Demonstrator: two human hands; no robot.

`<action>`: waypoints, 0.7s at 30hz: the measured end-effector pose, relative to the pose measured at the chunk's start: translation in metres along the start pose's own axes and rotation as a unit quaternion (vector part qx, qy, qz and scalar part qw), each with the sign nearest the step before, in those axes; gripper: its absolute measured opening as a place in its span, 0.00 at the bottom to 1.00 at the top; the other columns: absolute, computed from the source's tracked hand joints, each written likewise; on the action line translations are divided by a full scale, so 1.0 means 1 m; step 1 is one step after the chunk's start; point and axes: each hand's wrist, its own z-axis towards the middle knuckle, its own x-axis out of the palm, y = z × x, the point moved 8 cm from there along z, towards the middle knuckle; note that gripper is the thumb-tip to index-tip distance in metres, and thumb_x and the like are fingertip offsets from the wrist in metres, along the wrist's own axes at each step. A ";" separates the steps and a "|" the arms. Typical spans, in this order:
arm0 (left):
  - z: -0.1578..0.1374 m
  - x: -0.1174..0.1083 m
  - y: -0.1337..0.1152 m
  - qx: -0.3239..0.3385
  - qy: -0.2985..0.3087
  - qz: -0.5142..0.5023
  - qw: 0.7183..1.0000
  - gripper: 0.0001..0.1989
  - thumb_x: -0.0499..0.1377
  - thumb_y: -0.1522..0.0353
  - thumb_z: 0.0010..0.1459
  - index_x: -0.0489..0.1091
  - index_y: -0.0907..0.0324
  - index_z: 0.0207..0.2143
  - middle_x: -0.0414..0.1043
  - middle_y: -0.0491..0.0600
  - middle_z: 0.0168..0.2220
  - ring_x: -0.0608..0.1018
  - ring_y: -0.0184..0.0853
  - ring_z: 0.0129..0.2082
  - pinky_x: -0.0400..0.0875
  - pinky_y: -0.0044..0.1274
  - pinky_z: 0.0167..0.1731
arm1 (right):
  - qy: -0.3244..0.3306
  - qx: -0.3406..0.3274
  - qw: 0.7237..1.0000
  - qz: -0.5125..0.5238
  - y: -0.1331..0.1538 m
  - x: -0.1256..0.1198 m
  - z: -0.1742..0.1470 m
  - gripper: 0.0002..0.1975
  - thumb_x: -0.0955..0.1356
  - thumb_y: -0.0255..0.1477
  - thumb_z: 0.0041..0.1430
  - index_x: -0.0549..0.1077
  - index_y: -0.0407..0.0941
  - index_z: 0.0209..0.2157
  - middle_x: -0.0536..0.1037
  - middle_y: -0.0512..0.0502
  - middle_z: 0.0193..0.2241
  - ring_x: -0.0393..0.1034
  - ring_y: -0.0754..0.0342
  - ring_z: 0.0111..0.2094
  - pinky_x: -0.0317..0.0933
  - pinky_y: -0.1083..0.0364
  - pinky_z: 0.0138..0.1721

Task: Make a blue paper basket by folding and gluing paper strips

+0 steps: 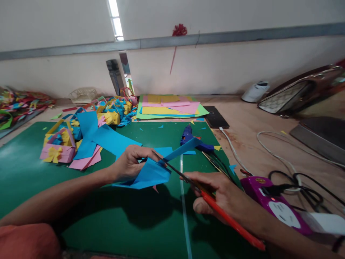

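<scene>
My left hand (132, 162) pinches a folded piece of blue paper (155, 174) above the green mat (151, 223). A narrow blue flap of it sticks out to the upper right. My right hand (212, 190) grips a pair of scissors with red handles (229, 219). The dark blades point up and left, and their tips reach the blue paper beside my left fingers. Behind the flap lies a blue glue gun (187, 135). Loose blue sheets (113, 138) lie just beyond my left hand.
Small paper baskets (60, 147) stand at the left, with several more behind. Stacked coloured sheets (169, 106) lie at the back. A phone (215, 117) with a white cable, a purple power strip (272, 201), tangled cords and a bag (291, 93) occupy the right side.
</scene>
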 end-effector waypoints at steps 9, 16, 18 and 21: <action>-0.001 0.001 -0.015 0.102 0.010 0.092 0.990 0.09 0.57 0.68 0.58 0.73 0.64 0.29 0.77 0.57 0.33 0.78 0.33 0.33 0.72 0.24 0.37 | -0.013 -0.030 0.999 -0.019 -0.005 0.002 -0.003 0.09 0.70 0.29 0.47 0.72 0.46 0.34 0.61 0.58 0.21 0.53 0.62 0.21 0.48 0.61 0.22; -0.002 0.003 -0.023 0.163 0.024 0.104 0.981 0.08 0.57 0.69 0.57 0.73 0.64 0.30 0.77 0.58 0.31 0.77 0.34 0.32 0.71 0.26 0.35 | -0.001 -0.014 1.000 -0.004 -0.010 0.004 -0.003 0.08 0.69 0.32 0.48 0.72 0.45 0.32 0.62 0.56 0.22 0.54 0.62 0.22 0.49 0.61 0.23; -0.002 0.003 -0.022 0.165 0.028 0.101 0.981 0.08 0.57 0.69 0.58 0.73 0.64 0.31 0.76 0.58 0.32 0.77 0.34 0.32 0.71 0.25 0.33 | 0.014 -0.004 1.000 0.012 -0.015 0.007 -0.002 0.09 0.68 0.32 0.49 0.71 0.45 0.33 0.63 0.56 0.22 0.54 0.62 0.22 0.48 0.61 0.22; -0.002 0.001 -0.022 0.171 0.024 0.110 0.979 0.08 0.57 0.69 0.58 0.74 0.64 0.31 0.76 0.58 0.31 0.77 0.34 0.32 0.71 0.24 0.32 | 0.038 0.002 0.998 0.041 -0.020 0.010 0.000 0.07 0.67 0.32 0.50 0.69 0.45 0.32 0.61 0.56 0.22 0.52 0.62 0.22 0.46 0.61 0.21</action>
